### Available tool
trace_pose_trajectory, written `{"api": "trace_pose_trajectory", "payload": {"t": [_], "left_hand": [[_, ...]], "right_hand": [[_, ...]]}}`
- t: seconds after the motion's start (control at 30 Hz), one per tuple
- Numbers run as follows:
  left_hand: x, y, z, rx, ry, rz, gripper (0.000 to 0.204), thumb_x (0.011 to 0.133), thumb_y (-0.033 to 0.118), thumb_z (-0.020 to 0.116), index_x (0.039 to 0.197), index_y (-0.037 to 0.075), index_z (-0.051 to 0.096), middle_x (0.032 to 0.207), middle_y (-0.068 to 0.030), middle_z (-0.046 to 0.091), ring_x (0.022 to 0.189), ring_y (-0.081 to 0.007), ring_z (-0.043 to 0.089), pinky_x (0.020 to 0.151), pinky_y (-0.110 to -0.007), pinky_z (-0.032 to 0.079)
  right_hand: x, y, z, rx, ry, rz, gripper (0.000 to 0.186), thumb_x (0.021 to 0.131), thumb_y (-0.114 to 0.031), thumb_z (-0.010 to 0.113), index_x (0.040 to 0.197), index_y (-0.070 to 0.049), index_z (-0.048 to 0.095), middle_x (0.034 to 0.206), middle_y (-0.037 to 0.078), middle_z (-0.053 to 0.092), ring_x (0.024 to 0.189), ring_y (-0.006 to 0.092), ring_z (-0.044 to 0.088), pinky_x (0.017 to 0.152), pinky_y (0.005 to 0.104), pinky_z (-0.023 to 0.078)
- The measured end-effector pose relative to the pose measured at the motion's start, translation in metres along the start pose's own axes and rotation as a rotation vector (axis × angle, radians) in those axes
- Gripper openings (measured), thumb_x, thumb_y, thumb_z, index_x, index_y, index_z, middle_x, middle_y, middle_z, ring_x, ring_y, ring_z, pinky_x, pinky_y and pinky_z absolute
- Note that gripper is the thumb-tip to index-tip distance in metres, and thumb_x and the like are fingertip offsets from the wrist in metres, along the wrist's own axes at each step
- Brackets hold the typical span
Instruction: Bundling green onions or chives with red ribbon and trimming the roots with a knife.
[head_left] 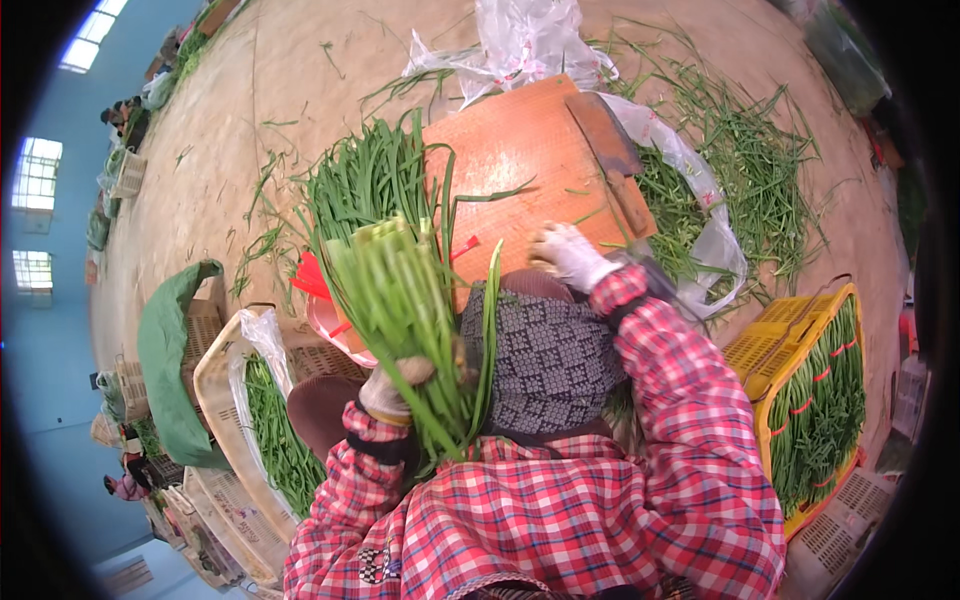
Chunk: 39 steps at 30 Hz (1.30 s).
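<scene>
**Blur and cover around the orange board [480, 160]!**

Down-left of the board, the bunch of green stalks [385, 285] is all smear, and it partly hides the left hand [392, 390]! At the board's near edge, the right hand [570, 252]: blurred fingers, contact impossible to call! Beyond the board, the plastic bag [530, 40] is cut off; far left of it, figures [130, 482], too tiny to read!

The orange board [500, 145] looks glossy, the whitish bag [530, 40] crinkled plastic, the checked shirt [540, 505] matt cloth.
</scene>
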<state>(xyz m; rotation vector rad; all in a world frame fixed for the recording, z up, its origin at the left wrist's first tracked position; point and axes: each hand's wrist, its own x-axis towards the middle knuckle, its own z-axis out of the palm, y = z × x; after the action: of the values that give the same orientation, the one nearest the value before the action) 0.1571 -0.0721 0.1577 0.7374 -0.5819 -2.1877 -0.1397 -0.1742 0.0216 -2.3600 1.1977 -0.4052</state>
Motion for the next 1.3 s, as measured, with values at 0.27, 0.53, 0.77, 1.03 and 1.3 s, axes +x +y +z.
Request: {"api": "trace_pose_trajectory", "payload": {"t": [0.27, 0.53, 0.77, 1.03, 1.3], "left_hand": [[0.034, -0.022, -0.006, 0.286, 0.079, -0.143, 0.051, 0.074, 0.032, 0.077, 0.108, -0.002, 0.060, 0.090, -0.0104, 0.066, 0.080, -0.0217, 0.064, 0.071, -0.032, 0.054], [0.028, -0.025, 0.012, 0.334, 0.178, -0.027, 0.049, 0.073, 0.021, 0.079, 0.112, 0.000, 0.060, 0.098, -0.0085, 0.066, 0.084, -0.0216, 0.064, 0.073, -0.033, 0.054], [0.017, -0.031, 0.039, 0.427, 0.147, -0.006, 0.055, 0.073, 0.009, 0.078, 0.121, 0.001, 0.053, 0.107, -0.0102, 0.064, 0.091, -0.0219, 0.064, 0.078, -0.034, 0.054], [0.039, 0.027, 0.070, 0.507, 0.067, -0.094, 0.048, 0.070, 0.020, 0.079, 0.109, -0.002, 0.060, 0.096, -0.0116, 0.066, 0.082, -0.0238, 0.065, 0.070, -0.035, 0.055], [0.153, 0.083, 0.137, 1.149, -0.171, 0.001, 0.048, 0.071, 0.002, 0.072, 0.117, 0.000, 0.057, 0.105, -0.0042, 0.065, 0.092, -0.0145, 0.060, 0.080, -0.028, 0.051]], "right_hand": [[-0.034, -0.045, -0.049, 0.777, 0.095, 0.023, 0.039, 0.093, -0.034, 0.045, 0.107, -0.004, 0.065, 0.109, 0.021, 0.064, 0.104, 0.0366, 0.059, 0.090, 0.0406, 0.044], [0.018, -0.091, -0.061, 1.327, 0.041, 0.419, 0.025, 0.092, -0.029, 0.059, 0.093, -0.004, 0.065, 0.080, 0.002, 0.063, 0.069, 0.0097, 0.056, 0.062, 0.0243, 0.045], [0.011, -0.133, -0.069, 1.206, 0.444, 0.300, 0.019, 0.089, -0.019, 0.055, 0.092, -0.002, 0.064, 0.077, 0.008, 0.064, 0.072, 0.0135, 0.057, 0.070, 0.0278, 0.047], [-0.049, 0.017, -0.063, -0.290, 0.507, 0.741, 0.064, 0.078, -0.028, 0.072, 0.131, -0.004, 0.045, 0.120, 0.018, 0.054, 0.106, 0.0299, 0.057, 0.084, 0.0390, 0.051], [-0.059, 0.072, -0.052, 0.171, 0.623, 0.894, 0.056, 0.083, -0.027, 0.065, 0.132, -0.006, 0.047, 0.103, 0.021, 0.065, 0.096, 0.0323, 0.064, 0.077, 0.0420, 0.052]]}}
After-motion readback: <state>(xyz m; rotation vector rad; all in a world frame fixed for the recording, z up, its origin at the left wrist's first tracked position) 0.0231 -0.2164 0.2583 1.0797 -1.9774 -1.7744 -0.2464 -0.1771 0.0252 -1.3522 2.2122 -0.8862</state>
